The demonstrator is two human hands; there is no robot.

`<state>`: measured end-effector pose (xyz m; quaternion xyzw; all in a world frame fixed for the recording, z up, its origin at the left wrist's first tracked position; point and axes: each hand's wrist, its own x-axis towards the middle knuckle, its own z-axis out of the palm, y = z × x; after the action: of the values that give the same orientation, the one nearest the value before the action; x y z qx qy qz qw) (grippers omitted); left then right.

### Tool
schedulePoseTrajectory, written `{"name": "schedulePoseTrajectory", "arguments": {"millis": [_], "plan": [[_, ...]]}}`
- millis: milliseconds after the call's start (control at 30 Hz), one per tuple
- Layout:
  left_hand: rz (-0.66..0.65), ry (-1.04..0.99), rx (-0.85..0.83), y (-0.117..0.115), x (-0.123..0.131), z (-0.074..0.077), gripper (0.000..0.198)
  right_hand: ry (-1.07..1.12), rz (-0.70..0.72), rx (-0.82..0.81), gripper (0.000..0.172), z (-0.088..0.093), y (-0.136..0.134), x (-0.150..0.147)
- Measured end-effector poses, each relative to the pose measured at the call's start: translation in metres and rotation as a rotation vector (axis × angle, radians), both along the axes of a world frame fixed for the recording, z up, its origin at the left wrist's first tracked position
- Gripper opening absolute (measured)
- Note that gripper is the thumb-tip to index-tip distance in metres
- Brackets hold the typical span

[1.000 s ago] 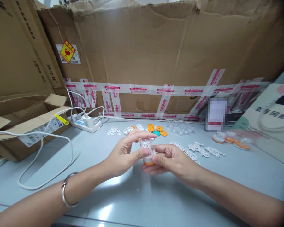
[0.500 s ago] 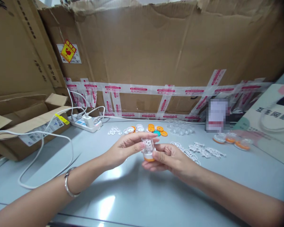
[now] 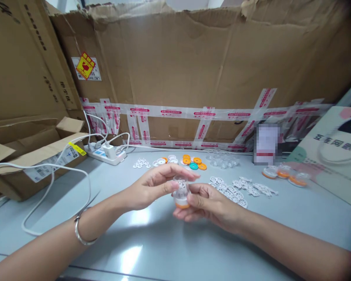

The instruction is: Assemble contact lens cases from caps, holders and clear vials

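A small clear dome (image 3: 181, 189) with white parts inside stands upright on a white and orange base, held above the grey table (image 3: 152, 249). My right hand (image 3: 204, 201) grips the base, thumb in front and fingers beneath. My left hand (image 3: 158, 187) has its thumb on the dome's left side and its fingers arched over the top. Behind the hands lie orange rings (image 3: 197, 160), a teal ring (image 3: 193, 166), white rings (image 3: 172, 159) and small white pieces (image 3: 141, 163). White wheel-like pieces (image 3: 229, 191) lie beyond my right hand.
Clear domes (image 3: 222, 159) stand at the back, with white flat pieces (image 3: 254, 186) nearer. At right are orange-based units (image 3: 298, 179) and a printed bag (image 3: 333, 156). A power strip (image 3: 108, 154), white cables (image 3: 89, 187) and an open carton (image 3: 32, 156) occupy the left.
Both hands and the dome unit have moved slightly down and to the left. My left fingers are raised a little more over the dome's top.
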<state>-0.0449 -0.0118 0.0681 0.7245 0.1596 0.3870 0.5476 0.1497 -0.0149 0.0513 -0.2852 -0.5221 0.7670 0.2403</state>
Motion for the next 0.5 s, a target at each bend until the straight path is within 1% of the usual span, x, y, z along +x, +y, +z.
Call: {"name": "schedulePoseTrajectory", "arguments": {"millis": [67, 133, 200, 267, 333, 400, 467, 500], "plan": [[0.054, -0.017, 0.027, 0.001, 0.001, -0.001, 0.030, 0.030, -0.044, -0.014, 0.030, -0.001, 0.010, 0.003], [0.150, -0.041, 0.046, 0.003, 0.001, -0.002, 0.030, 0.074, -0.128, -0.001, 0.027, 0.000, 0.023, 0.008], [0.259, -0.051, 0.037, 0.007, 0.000, -0.003, 0.025, 0.093, -0.263, 0.050, 0.022, 0.004, 0.038, 0.016], [0.332, -0.055, 0.029, 0.009, -0.001, -0.004, 0.021, 0.071, -0.417, 0.135, 0.018, 0.013, 0.052, 0.027], [0.355, -0.055, 0.027, 0.010, -0.003, -0.005, 0.020, 0.050, -0.570, 0.225, 0.018, 0.025, 0.059, 0.041], [0.353, -0.043, 0.032, 0.008, -0.003, -0.005, 0.019, 0.013, -0.701, 0.285, 0.020, 0.035, 0.061, 0.060], [0.341, -0.020, 0.036, 0.006, -0.003, -0.004, 0.019, -0.069, -0.813, 0.318, 0.022, 0.038, 0.056, 0.086], [0.336, -0.004, 0.035, 0.004, -0.002, -0.003, 0.019, -0.115, -0.879, 0.328, 0.023, 0.036, 0.053, 0.101]]}}
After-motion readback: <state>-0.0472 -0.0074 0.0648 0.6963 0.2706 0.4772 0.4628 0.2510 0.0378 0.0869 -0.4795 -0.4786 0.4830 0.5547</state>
